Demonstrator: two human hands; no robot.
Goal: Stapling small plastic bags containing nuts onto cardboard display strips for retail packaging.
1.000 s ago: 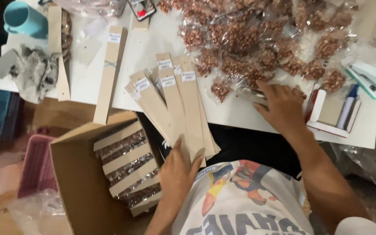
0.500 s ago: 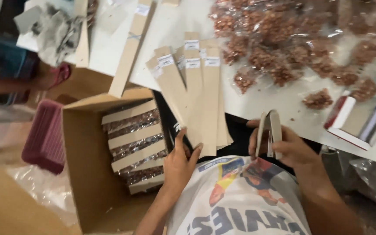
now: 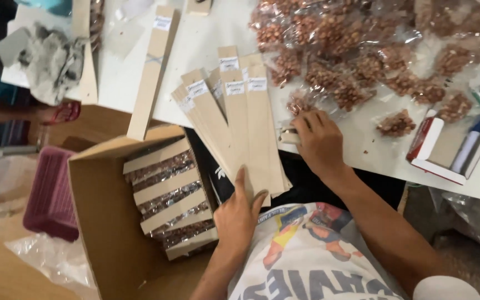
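Left hand is pinning the fanned cardboard strips overhanging the table edge, right hand is gripping a small packet, so those strips are probably risking sliding off into the open box.

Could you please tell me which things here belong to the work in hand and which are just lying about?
In use: left hand, cardboard strips, right hand, peanut packets, box of packed strips.
Lying about: grey rag, purple basket, pen.
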